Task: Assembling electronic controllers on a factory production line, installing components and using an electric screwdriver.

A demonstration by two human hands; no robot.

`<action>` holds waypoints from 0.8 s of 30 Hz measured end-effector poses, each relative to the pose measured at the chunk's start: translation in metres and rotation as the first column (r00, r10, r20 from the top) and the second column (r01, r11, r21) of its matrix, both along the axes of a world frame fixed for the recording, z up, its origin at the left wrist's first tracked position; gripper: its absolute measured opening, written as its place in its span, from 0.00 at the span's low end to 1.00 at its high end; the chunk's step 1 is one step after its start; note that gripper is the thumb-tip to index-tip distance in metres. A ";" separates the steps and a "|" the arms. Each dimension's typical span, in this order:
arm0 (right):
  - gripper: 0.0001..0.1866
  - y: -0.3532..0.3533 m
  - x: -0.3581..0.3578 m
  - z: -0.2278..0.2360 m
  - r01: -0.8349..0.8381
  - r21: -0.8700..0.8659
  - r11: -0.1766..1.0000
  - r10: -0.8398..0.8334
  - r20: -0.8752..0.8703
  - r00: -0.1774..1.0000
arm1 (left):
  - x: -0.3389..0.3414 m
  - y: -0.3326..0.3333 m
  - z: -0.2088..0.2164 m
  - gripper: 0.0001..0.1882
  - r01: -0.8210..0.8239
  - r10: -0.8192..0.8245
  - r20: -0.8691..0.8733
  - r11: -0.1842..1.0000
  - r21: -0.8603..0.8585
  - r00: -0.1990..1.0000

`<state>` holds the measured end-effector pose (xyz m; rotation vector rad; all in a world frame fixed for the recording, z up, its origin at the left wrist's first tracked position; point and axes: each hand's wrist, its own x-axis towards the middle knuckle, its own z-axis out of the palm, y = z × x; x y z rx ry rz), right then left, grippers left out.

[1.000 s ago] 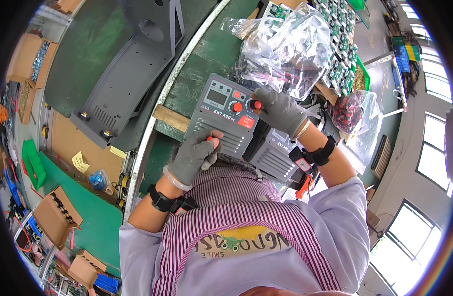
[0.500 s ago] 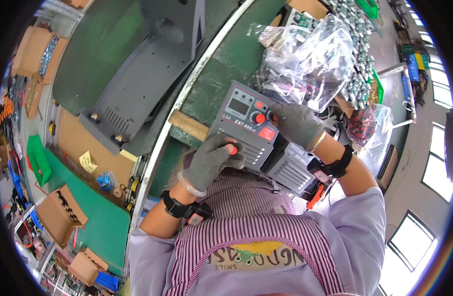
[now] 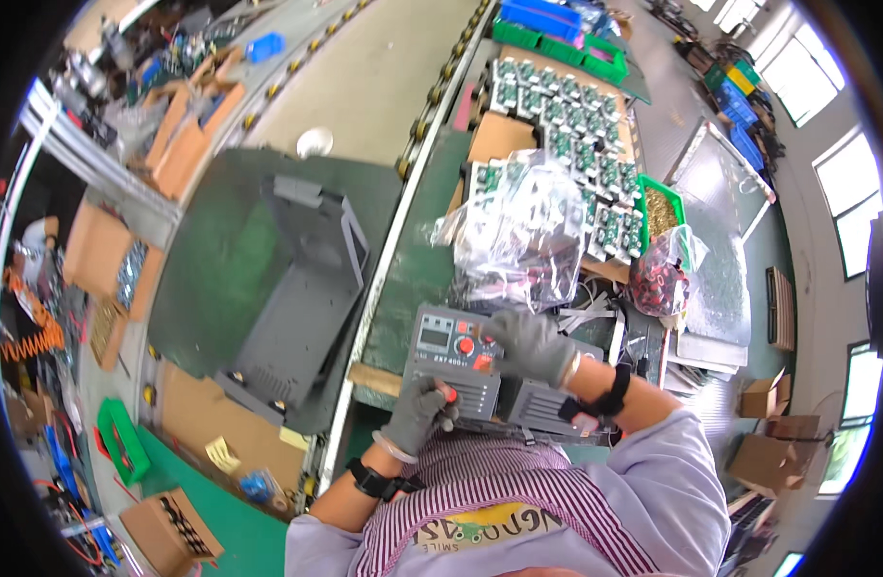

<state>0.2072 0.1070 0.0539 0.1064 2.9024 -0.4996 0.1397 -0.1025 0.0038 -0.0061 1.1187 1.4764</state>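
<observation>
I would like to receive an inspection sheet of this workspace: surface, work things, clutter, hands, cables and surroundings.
Surface: green bench, largely covered.
Work things: grey control panel with red knob; second grey panel at its right.
Clutter: crumpled clear bag beyond the panels; many green circuit boards behind.
Hands: both gloved in grey; left hand holds a small red piece; right hand at the control panel's upper right, grip hidden.
Cables: orange coil at far left, cable or hose unclear.
Surroundings: grey bent housing at left; windows and cardboard boxes at right.
</observation>
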 end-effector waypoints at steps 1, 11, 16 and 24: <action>0.23 -0.014 0.011 0.014 -0.014 -0.103 0.995 0.005 -0.079 0.997 | 0.002 0.004 0.006 0.15 0.022 -0.022 -0.030 1.000 0.011 0.999; 0.14 -0.046 0.108 0.019 0.435 -0.508 0.743 -0.531 -0.053 0.846 | 0.033 0.048 0.030 0.12 0.401 -0.415 0.026 0.892 0.210 0.910; 0.14 -0.046 0.139 0.013 0.410 -0.437 0.800 -0.523 -0.175 0.834 | 0.061 0.059 0.026 0.08 0.422 -0.436 0.058 0.892 0.165 0.898; 0.17 0.044 0.166 -0.001 0.394 -0.268 0.879 -0.447 -0.175 0.877 | 0.093 0.064 0.012 0.13 0.222 -0.229 0.031 0.965 0.137 0.973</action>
